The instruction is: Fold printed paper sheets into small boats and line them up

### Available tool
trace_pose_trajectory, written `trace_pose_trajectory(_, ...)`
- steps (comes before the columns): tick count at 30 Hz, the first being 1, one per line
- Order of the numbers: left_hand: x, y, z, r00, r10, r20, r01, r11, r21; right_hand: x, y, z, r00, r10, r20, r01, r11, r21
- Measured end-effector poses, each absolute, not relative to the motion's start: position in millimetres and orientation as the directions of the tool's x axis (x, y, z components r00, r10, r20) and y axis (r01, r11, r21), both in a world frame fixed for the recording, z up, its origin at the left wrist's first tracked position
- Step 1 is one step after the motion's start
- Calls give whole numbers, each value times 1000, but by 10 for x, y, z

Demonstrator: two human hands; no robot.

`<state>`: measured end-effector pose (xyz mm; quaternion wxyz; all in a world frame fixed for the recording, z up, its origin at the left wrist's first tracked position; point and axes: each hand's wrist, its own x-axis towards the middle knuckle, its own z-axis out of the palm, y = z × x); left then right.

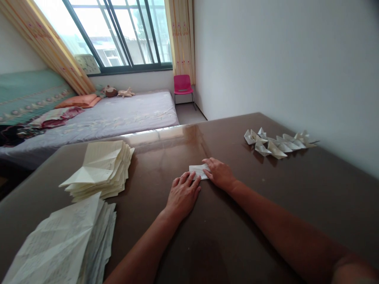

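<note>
A small folded piece of paper (196, 170) with lines of print lies on the brown table in front of me. My left hand (184, 192) rests palm down, its spread fingertips on the paper's lower left edge. At the paper's right end is my right hand (220, 172), with the thumb on the near side and the fingers curved around the far corner. That end of the paper is partly hidden by the fingers. To the right stands a group of several folded paper boats (276, 149).
Two stacks of creased paper occupy the left side: a cream stack (102, 165) farther back and a whiter stack (63, 240) nearer me. The glossy table (237, 244) reaches close to the right wall. Beyond it are a bed (139, 108) and a pink chair (182, 85).
</note>
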<state>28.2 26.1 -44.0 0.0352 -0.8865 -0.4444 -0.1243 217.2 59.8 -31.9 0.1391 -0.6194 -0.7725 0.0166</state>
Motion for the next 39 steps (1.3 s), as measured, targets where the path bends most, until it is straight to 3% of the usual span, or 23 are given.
trace_pose_trajectory(3,277,266,-443,574,780,249,801,-598,31,2092,494,-231,-340,886,316,918,386,-95)
trace_pose_trajectory(5,265,272,-450,575,779,248,801,-599,23,2043,429,-231,-528,812,249,816,566,-116)
trace_pose_trajectory(7,250,279,-454,585,771,252,794,-608,18,2031,378,-269,-603,786,136,760,618,-201)
trace_pose_trajectory(12,243,275,-448,583,767,268,797,-604,-8,2117,278,-318,-579,814,-45,797,553,-242)
trace_pose_trajectory(18,293,229,-450,499,823,270,858,-513,-24,2026,105,-111,-361,921,-144,932,360,-36)
trace_pose_trajectory(22,281,247,-464,466,833,297,871,-490,8,2005,166,8,-339,934,-113,938,345,40)
trace_pose_trajectory(27,208,310,-486,436,830,349,860,-498,109,2157,492,-212,-329,929,170,931,350,-109)
trace_pose_trajectory(34,157,358,-505,368,879,302,850,-450,274,2361,703,-453,-310,942,131,812,334,-479)
trace_pose_trajectory(37,141,381,-550,357,879,317,829,-454,326,2361,703,-430,-329,933,146,661,338,-670)
trace_pose_trajectory(39,131,393,-563,337,875,349,807,-459,372,2330,700,-420,-323,914,246,505,386,-772)
